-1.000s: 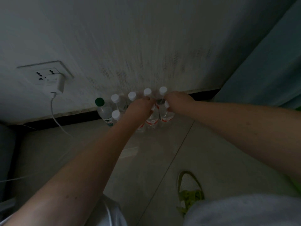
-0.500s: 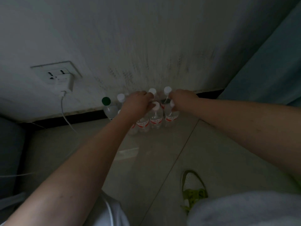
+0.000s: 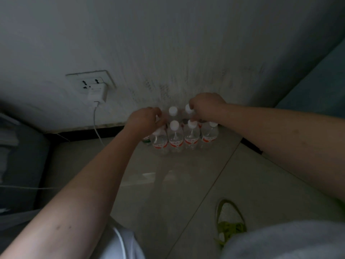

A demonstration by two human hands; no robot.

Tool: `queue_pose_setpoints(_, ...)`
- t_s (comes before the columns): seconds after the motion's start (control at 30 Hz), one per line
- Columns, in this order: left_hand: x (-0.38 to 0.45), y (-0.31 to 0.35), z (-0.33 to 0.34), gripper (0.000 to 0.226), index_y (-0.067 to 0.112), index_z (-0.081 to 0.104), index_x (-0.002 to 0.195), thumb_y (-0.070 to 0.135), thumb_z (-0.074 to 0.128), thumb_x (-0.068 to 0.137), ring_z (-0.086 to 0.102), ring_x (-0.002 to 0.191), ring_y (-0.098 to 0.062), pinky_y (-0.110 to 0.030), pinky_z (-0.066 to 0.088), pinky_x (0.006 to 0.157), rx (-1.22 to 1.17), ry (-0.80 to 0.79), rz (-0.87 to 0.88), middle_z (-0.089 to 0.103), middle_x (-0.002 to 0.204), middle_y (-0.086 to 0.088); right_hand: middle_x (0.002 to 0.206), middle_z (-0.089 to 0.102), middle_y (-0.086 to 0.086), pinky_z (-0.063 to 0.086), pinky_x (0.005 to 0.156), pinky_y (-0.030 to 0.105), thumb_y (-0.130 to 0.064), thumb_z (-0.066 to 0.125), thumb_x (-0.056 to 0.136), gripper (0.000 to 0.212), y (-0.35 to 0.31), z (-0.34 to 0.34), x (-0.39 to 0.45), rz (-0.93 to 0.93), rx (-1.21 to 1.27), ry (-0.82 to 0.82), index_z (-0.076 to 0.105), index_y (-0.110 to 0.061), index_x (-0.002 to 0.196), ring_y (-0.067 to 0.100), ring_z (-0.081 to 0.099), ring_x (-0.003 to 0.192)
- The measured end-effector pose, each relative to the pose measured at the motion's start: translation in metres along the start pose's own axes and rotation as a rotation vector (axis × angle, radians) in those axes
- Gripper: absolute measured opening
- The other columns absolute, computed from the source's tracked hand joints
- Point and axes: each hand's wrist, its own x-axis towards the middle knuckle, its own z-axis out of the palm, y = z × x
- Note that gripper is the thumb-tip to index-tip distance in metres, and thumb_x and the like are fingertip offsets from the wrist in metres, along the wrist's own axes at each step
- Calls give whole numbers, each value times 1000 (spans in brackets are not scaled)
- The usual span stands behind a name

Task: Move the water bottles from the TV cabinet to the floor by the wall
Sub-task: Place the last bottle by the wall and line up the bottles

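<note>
Now | left hand (image 3: pixel 143 119) grip unclear | right hand (image 3: pixel 205 106) pinches back bottle (image 3: pixel 189 110)

My forearms are bare, no sleeves showing. I wear light grey shorts (image 3: pixel 283 240) and a white shoe (image 3: pixel 230 219) with lime-green laces.

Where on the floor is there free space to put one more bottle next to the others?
The floor is bare in front of the water bottles, toward the green shoe. It is also bare left of them, along the black skirting toward the white cable. Crowded: among the bottles, where the left hand and right hand grip the tops.
</note>
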Motion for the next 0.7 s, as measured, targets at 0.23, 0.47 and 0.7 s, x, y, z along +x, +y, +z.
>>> queue_pose_setpoints(0.23, -17, -23, 1, 63, 19, 54, 122, 46, 78, 70, 61, 99, -25, -39, 52, 83, -37, -253, -9, 63, 111, -5, 118, 59, 9, 39, 75, 30, -41, 67, 82, 49, -36, 13, 11, -261, 9, 16, 52, -24, 126, 31, 58, 106)
queue_pose_setpoints(0.47, -17, -19, 17, 56, 20, 49, 128, 31, 72, 78, 58, 107, -28, -43, 50, 87, 6, -196, -9, 57, 123, -8, 120, 53, 13, 40, 76, 34, -27, 61, 88, 36, -61, 28, 14, -220, -38, -61, 56, -16, 123, 33, 56, 109)
queue_pose_setpoints(0.7, -14, -7, 23, 39, 10, 51, 120, 25, 64, 86, 57, 104, -31, -37, 47, 78, 93, -164, 2, 58, 117, -14, 121, 57, 16, 43, 85, 37, -15, 48, 92, 30, -64, 41, 15, -146, -35, -54, 59, -10, 120, 33, 54, 113)
